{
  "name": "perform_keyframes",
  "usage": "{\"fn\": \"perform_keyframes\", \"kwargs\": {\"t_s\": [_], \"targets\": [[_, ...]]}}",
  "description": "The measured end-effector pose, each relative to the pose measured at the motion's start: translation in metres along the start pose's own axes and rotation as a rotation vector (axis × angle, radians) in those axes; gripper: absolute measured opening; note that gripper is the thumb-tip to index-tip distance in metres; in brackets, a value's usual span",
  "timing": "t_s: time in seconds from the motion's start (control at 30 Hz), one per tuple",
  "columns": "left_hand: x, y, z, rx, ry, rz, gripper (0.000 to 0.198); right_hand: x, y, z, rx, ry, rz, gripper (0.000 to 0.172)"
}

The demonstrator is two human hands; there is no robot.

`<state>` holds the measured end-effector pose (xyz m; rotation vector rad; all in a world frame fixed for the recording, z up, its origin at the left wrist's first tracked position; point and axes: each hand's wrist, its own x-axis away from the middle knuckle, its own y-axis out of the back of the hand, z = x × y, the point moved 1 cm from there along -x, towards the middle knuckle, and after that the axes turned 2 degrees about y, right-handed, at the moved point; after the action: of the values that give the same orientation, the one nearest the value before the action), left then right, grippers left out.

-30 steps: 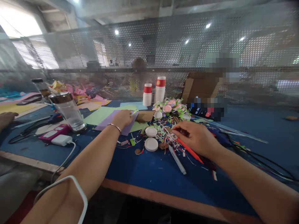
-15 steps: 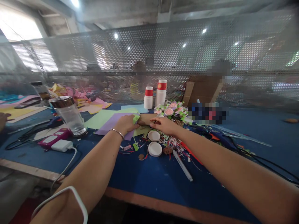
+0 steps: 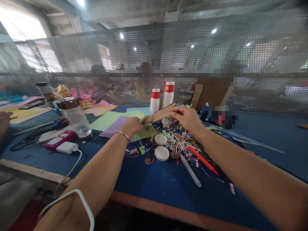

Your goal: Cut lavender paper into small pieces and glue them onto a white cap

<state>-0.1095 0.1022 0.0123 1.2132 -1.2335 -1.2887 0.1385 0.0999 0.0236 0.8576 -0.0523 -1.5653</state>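
Note:
My right hand (image 3: 186, 118) grips the far end of a brown cardboard piece (image 3: 158, 115) and holds that end tilted up off the table. Its near end meets my left hand (image 3: 133, 125), which is closed on a small light-green paper scrap (image 3: 140, 118) and rests on purple (image 3: 115, 126) and green paper sheets (image 3: 107, 118). Just in front lie two white round lids (image 3: 161, 153), a pile of coloured paper shreds (image 3: 178, 141), a white pen (image 3: 191, 166) and a red pen (image 3: 203, 160).
A glass jar (image 3: 76, 119) with a metal lid stands at left, beside a pink device (image 3: 56, 141) and a white charger (image 3: 67, 147) with its cable. Stacked red-and-white paper cups (image 3: 163, 95) and a cardboard box (image 3: 211, 93) stand by the perforated screen (image 3: 154, 64). Another person's hand (image 3: 4, 119) shows far left.
My right hand left the shreds, reached to the cardboard piece by my left hand, took its far end and raised it. The left hand stayed on the paper.

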Motion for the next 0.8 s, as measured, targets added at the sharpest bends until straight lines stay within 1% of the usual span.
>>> {"fn": "perform_keyframes", "kwargs": {"t_s": [0.1, 0.2, 0.23, 0.33, 0.4, 0.47, 0.53, 0.6, 0.67, 0.73, 0.8], "targets": [[-0.003, -0.001, 0.003, -0.003, 0.014, 0.012, 0.031, 0.005, 0.024, -0.007, -0.058, -0.022, -0.117, 0.027], [-0.006, -0.003, 0.006, -0.001, 0.004, -0.007, 0.038, 0.017, 0.047, -0.013, -0.102, -0.043, -0.211, 0.023], [-0.007, -0.004, 0.007, 0.001, -0.004, -0.021, 0.040, 0.022, 0.054, -0.015, -0.114, -0.052, -0.234, 0.022], [-0.007, -0.002, 0.007, 0.010, -0.024, -0.081, 0.032, 0.031, 0.071, -0.022, -0.149, -0.079, -0.311, 0.021], [-0.005, 0.000, 0.005, 0.017, -0.032, -0.124, 0.038, 0.031, 0.076, -0.026, -0.158, -0.094, -0.333, 0.019], [-0.003, 0.002, 0.002, 0.024, -0.045, -0.157, 0.047, 0.025, 0.074, -0.031, -0.157, -0.112, -0.316, 0.018], [0.000, 0.002, -0.001, 0.030, -0.068, -0.166, 0.052, 0.018, 0.068, -0.036, -0.143, -0.123, -0.266, 0.019], [0.003, 0.001, -0.003, 0.032, -0.097, -0.141, 0.053, 0.013, 0.061, -0.040, -0.105, -0.132, -0.198, 0.022], [0.004, -0.002, -0.003, 0.032, -0.122, -0.090, 0.054, 0.013, 0.055, -0.043, -0.035, -0.135, -0.136, 0.025], [0.004, -0.004, -0.003, 0.032, -0.135, -0.047, 0.056, 0.017, 0.053, -0.044, 0.065, -0.125, -0.088, 0.025], [0.003, -0.006, -0.003, 0.036, -0.141, -0.031, 0.056, 0.024, 0.056, -0.040, 0.175, -0.101, -0.055, 0.023]]}}
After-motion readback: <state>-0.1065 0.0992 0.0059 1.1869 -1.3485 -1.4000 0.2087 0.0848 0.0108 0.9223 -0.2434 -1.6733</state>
